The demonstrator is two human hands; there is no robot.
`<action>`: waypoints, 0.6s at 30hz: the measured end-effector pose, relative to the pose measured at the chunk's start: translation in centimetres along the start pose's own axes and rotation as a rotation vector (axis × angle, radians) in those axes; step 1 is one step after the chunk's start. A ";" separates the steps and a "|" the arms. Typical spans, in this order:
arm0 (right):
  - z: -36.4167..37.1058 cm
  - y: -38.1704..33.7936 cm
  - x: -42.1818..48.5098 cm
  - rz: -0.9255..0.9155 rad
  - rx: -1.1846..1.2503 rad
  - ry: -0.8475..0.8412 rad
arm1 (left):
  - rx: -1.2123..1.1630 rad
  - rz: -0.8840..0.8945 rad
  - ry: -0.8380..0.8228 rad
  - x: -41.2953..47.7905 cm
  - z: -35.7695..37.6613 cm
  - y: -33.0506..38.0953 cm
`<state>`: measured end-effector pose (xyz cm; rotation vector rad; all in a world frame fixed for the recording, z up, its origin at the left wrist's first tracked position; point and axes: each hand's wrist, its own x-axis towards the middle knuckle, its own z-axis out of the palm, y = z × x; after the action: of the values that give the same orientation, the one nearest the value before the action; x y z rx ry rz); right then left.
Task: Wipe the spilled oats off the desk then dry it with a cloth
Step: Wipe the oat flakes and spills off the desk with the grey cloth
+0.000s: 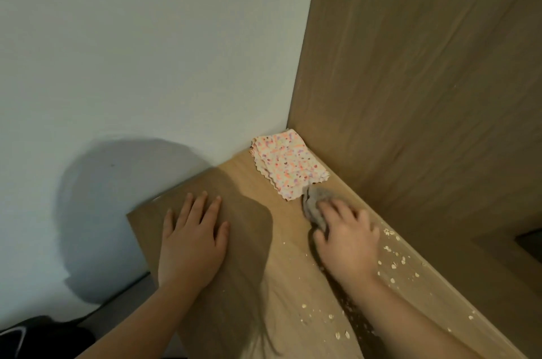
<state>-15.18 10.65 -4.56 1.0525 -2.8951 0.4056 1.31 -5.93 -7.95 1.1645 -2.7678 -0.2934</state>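
A: What's on the desk (281, 212)?
B: 1 spotted cloth (289, 163), folded in the far corner against the wooden panel (425, 94); the left hand (192, 241) lies flat, holding nothing.
A: And the right hand (347, 238)?
B: Fingers curled over a grey rag (315, 206) beside that cloth; the oats (393, 264) trail from it back toward the person, along the panel; it's the nearer hand.

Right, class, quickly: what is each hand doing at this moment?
Left hand: open, flat on the desk, holding nothing.
Right hand: grips the grey cloth against the desk.
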 end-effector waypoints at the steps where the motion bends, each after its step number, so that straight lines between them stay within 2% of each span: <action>1: 0.3 -1.0 -1.2 -0.056 -0.024 0.002 | -0.014 0.008 0.001 0.0 0.0 -0.1; 6: 0.9 -3.5 -7.6 -0.605 0.152 -0.034 | -0.109 0.125 -0.021 0.0 -0.4 -1.3; 7: 0.5 -3.3 -6.7 -0.595 0.162 -0.026 | -0.112 0.166 -0.055 -0.1 -0.5 -2.1; 10: 0.4 -3.1 -3.7 -0.227 0.063 0.048 | -0.027 0.274 -0.076 -1.0 -0.9 -4.5; 11: 0.5 -3.6 -3.8 -0.186 0.035 0.034 | -0.009 0.290 -0.054 -1.6 -0.9 -5.1; 12: 0.8 -4.2 -4.7 -0.234 0.037 0.027 | 0.002 0.290 -0.038 -2.2 -0.8 -5.4; 15: 0.7 -5.7 -8.3 -0.661 0.157 -0.074 | 0.033 0.280 -0.002 -3.2 -0.8 -5.7; 16: 0.8 -5.5 -8.2 -0.755 0.149 -0.084 | 0.053 0.300 0.008 -3.2 -0.9 -6.0; 17: 0.9 -5.4 -7.1 -0.775 0.120 -0.073 | 0.072 0.312 0.009 -3.3 -0.9 -6.3; 18: 0.9 -5.4 -5.5 -0.691 0.087 -0.057 | 0.082 0.308 0.000 -3.5 -1.0 -6.6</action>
<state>-7.43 9.86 -4.82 1.9797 -2.3438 0.4568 8.44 -8.06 -8.62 0.7343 -2.9260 -0.1484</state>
